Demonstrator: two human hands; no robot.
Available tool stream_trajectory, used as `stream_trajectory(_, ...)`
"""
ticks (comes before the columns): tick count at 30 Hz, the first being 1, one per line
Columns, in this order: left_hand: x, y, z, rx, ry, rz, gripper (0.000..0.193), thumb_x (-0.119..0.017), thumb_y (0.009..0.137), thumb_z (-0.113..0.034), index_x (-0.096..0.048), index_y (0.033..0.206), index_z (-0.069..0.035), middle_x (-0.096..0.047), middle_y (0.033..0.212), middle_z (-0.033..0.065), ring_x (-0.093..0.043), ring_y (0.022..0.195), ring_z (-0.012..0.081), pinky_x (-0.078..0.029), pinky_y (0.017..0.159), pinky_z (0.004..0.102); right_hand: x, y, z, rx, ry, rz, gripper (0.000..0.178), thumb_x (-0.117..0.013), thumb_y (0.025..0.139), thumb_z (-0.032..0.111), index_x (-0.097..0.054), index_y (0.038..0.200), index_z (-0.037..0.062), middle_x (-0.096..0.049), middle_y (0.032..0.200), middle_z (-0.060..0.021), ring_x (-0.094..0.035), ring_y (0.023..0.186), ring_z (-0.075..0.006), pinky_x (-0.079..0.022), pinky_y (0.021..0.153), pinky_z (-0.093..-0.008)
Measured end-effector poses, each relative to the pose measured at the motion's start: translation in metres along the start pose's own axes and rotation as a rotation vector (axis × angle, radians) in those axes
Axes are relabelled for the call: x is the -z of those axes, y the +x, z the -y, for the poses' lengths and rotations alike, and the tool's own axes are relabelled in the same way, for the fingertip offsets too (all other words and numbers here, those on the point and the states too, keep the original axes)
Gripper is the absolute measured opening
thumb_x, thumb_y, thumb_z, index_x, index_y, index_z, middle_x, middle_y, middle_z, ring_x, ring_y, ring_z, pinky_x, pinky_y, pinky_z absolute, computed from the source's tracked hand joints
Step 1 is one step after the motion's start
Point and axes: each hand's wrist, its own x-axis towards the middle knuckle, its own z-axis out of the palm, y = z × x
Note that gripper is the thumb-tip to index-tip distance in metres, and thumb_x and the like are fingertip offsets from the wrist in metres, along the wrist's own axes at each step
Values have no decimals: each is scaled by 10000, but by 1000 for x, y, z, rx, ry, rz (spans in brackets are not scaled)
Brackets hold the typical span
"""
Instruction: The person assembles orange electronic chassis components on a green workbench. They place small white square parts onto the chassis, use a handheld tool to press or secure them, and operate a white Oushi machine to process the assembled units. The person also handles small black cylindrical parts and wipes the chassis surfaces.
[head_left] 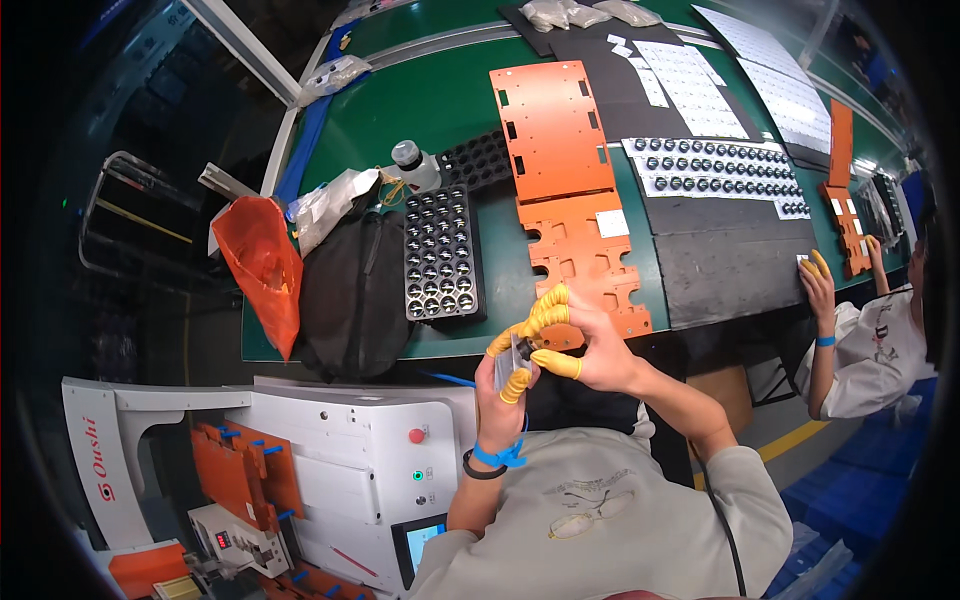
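Close to my body, my left hand (500, 390) grips a small clear or grey flat piece (508, 372) with a black round part (524, 347) on it. My right hand (595, 345) pinches at the black round part from the other side. Yellow finger cots cover the fingertips of both hands. Just beyond them lies an orange fixture plate (570, 240) with cut-outs, its slotted orange lid (555, 130) lying open behind it. Left of the fixture stands a black tray (472, 300) filled with shiny round lens-like parts (443, 269).
A white panel (650, 160) with rows of black round parts lies on black mats (735, 250) at right. White label sheets (690, 95) lie behind. A bottle (406, 153), black bag (355, 290) and orange bag (258, 265) are left. A white machine (340, 450) stands lower left; a co-worker (870, 340) works at right.
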Motion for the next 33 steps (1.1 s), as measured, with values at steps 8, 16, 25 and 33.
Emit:
stream_trajectory(8, -5, 2, 8, -164, 194, 5, 649, -794, 838, -331, -537, 1308, 36, -586, 1255, 82, -594, 1116, 168, -473, 957, 305, 13, -9, -3, -29, 37, -19, 284, -785, 745, 54, -691, 1012, 24, -601, 974, -65, -552, 942, -208, -447, 865, -341)
stream_trajectory(16, -33, 12, 3, -228, 220, 20, 665, -863, 754, -197, -548, 1299, 19, -550, 1237, 74, -606, 1091, 196, -483, 983, 326, 14, -22, -6, -216, 171, -105, 250, -794, 774, 90, -698, 993, 15, -605, 920, -54, -560, 861, -163, -444, 813, -296)
stream_trajectory(25, -37, 18, 16, -221, 366, 47, 617, -856, 763, -182, -586, 1285, 4, -566, 1182, 55, -585, 1082, 164, -480, 938, 295, 28, -37, -14, -357, 279, -128, 243, -798, 795, 122, -678, 968, -1, -572, 881, -38, -548, 859, -128, -439, 783, -274)
stream_trajectory(33, -57, 37, 23, -417, 937, 9, 551, -871, 706, -104, -655, 1205, -11, -603, 1071, 66, -610, 957, 184, -495, 841, 307, 49, -50, -30, -456, 425, -157, 196, -664, 935, 95, -662, 1043, -68, -551, 922, -29, -541, 806, -99, -472, 719, -264)
